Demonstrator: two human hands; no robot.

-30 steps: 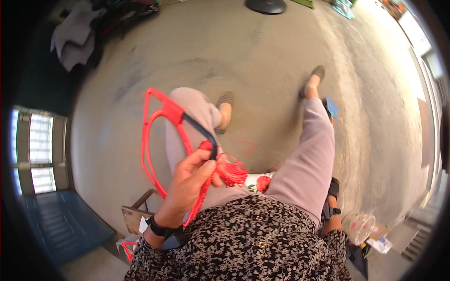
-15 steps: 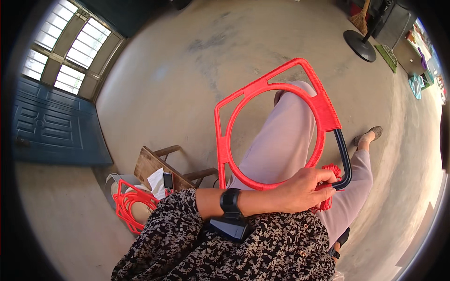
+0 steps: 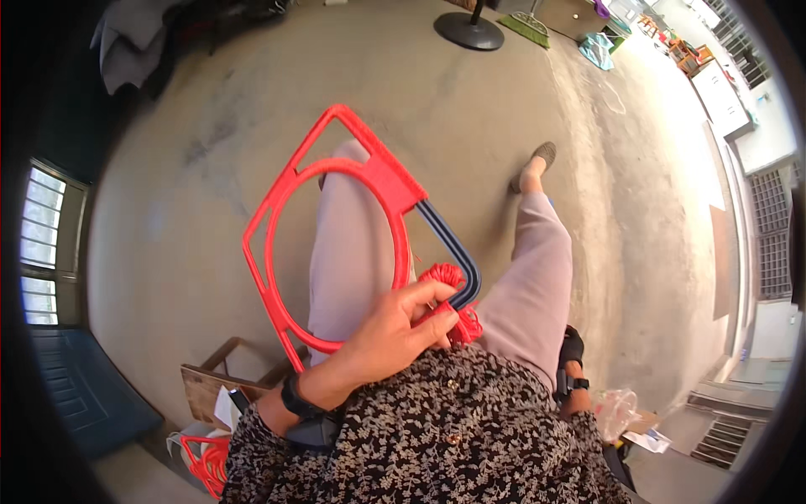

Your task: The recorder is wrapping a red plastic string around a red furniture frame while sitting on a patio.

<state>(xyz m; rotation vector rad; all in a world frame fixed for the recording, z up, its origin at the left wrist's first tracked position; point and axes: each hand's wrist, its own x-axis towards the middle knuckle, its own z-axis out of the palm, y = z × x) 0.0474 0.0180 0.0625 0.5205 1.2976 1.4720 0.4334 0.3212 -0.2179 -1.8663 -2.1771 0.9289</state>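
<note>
My left hand [image 3: 390,336] is closed, thumb and fingers pinching the bare dark corner of a frame [image 3: 389,189] wrapped mostly in red cord. The frame has a ring inside an angular outline and stands tilted over my left thigh. Its uncovered dark bar [image 3: 453,245] bends down into my fingers. A bundle of red cord [image 3: 442,274] lies behind and beside those fingertips, partly hidden by them. My right hand [image 3: 572,346], dark as if gloved, hangs beside my right thigh, away from the frame. Its fingers are too dark to make out.
At lower left stands a wooden stool [image 3: 201,391], with more red frames [image 3: 210,460] near it. A clear plastic bag [image 3: 616,412] sits at my right hip. Farther off are a round black stand base [image 3: 468,32] and a green broom [image 3: 525,30].
The view has swung to the right, so the frame and my left hand appear farther left. My left hand keeps its hold on the frame. My right hand shows more fully beside my thigh.
</note>
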